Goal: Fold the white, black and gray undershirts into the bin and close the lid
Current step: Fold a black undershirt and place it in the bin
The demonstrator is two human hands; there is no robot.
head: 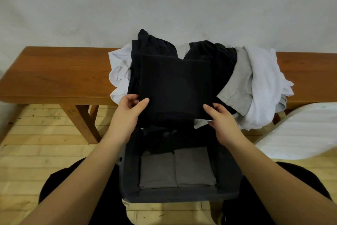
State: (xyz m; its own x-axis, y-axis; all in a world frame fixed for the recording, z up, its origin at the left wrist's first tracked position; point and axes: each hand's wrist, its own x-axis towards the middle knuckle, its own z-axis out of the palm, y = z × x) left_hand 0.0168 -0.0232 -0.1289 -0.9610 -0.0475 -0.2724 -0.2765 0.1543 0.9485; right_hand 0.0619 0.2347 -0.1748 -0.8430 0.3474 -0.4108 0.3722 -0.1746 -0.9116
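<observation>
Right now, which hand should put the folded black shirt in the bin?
Probably both: the left hand and right hand each pinch a lower corner of the folded black shirt, directly above the bin.

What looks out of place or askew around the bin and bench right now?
Nothing looks damaged or spilled. Both hands, left hand and right hand, pinch a squarely folded black undershirt. Two folded gray undershirts lie side by side in the bin. Only the unfolded pile sprawls, hanging over the bench edge.
</observation>
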